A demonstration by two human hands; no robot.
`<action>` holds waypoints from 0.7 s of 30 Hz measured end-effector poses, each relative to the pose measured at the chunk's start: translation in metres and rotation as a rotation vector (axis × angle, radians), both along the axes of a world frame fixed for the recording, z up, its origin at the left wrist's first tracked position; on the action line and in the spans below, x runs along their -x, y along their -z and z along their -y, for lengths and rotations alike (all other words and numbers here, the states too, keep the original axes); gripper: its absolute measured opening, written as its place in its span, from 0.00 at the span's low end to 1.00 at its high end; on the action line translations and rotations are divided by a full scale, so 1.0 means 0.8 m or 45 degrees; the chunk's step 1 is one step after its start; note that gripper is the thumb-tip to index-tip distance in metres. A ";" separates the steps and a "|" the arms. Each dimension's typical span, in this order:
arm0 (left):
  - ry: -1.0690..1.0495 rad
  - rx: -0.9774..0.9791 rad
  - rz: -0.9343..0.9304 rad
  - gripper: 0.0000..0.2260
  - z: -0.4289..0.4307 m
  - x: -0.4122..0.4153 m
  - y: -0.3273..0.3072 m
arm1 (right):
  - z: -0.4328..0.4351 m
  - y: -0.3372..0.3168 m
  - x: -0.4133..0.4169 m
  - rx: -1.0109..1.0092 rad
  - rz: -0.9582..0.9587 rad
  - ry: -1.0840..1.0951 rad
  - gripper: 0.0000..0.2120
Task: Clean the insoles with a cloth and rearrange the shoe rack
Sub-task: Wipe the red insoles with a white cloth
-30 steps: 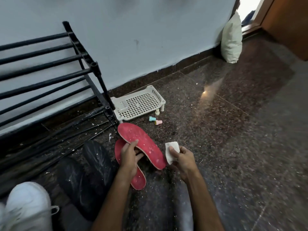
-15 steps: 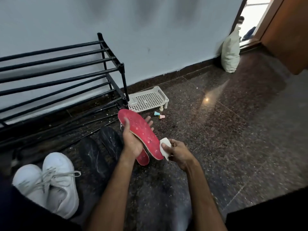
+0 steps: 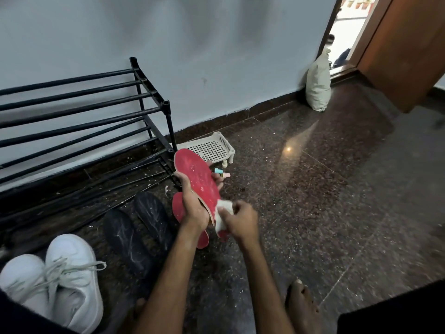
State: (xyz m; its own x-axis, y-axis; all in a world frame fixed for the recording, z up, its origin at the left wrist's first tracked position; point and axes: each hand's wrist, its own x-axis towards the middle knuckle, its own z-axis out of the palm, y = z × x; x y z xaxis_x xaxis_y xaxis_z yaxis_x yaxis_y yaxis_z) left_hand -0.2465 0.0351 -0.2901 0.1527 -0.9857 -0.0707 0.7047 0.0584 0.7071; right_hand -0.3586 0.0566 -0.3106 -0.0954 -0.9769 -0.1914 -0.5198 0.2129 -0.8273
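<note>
Left hand [image 3: 192,208] grips the red insole [image 3: 199,179], fingers curled round its middle, holding it above the floor beside the shoe rack [image 3: 96,112]. Right hand [image 3: 240,220] pinches the white cloth [image 3: 222,213] against the heel end. Wiping step, by the look of it; next should be a stroke toward the speckled toe.

No readable text, label or number anywhere
</note>
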 end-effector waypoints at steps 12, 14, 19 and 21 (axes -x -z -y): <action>0.053 0.039 -0.073 0.46 0.008 -0.009 0.023 | 0.021 -0.021 -0.001 -0.096 0.957 0.008 0.12; 0.040 0.066 -0.074 0.46 0.010 -0.013 0.019 | 0.009 0.029 0.005 -0.142 0.318 0.007 0.11; 0.010 0.057 -0.069 0.46 0.010 -0.029 0.018 | -0.025 0.094 0.061 -0.202 -0.204 0.296 0.11; 0.008 0.028 -0.061 0.46 0.007 -0.028 0.021 | 0.000 0.064 0.062 -0.025 0.256 0.381 0.10</action>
State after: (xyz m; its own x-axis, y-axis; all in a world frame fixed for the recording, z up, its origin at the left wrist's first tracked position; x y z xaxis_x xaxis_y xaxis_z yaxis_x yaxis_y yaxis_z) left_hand -0.2237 0.0295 -0.3072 0.1433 -0.9881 -0.0564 0.7384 0.0688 0.6709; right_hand -0.4083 0.0565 -0.3617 -0.3353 -0.9073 -0.2537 -0.2597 0.3479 -0.9009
